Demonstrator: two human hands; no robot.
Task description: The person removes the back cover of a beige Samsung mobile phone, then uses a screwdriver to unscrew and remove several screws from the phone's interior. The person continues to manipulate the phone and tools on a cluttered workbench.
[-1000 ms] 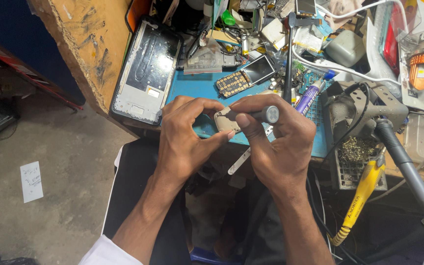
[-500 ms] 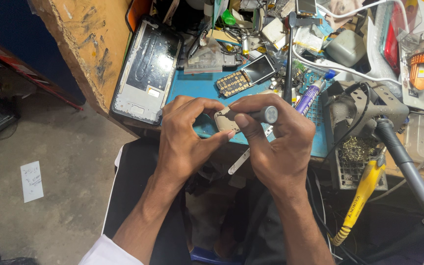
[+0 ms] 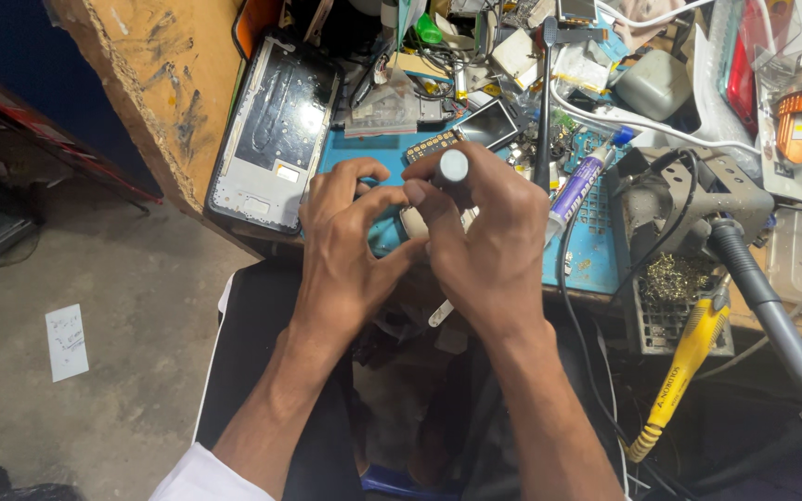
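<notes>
In the head view, both hands meet over the near edge of the blue work mat point(image 3: 596, 250), which serves as the landmark here. The right hand point(image 3: 489, 246) has its grip closed round a dark-handled screwdriver with a pale round end cap point(image 3: 452, 169), held upright with the cap towards the camera. The left hand point(image 3: 350, 246) curls its fingers about a small pale, flat part point(image 3: 412, 223), pinching it at the edges; most of it is hidden between the two hands, so its exact shape cannot be told. That part sits just under the screwdriver, at the mat's near-left corner. It looks light, thin and stiff, probably fragile, and is best held by its rim rather than its face. Left of the mat lies a grey, gutted phone frame point(image 3: 276, 130); on the mat's right side lies a white and purple tube point(image 3: 579, 186), and beyond its right edge a yellow-handled soldering iron point(image 3: 684, 366) hangs off the surface.
</notes>
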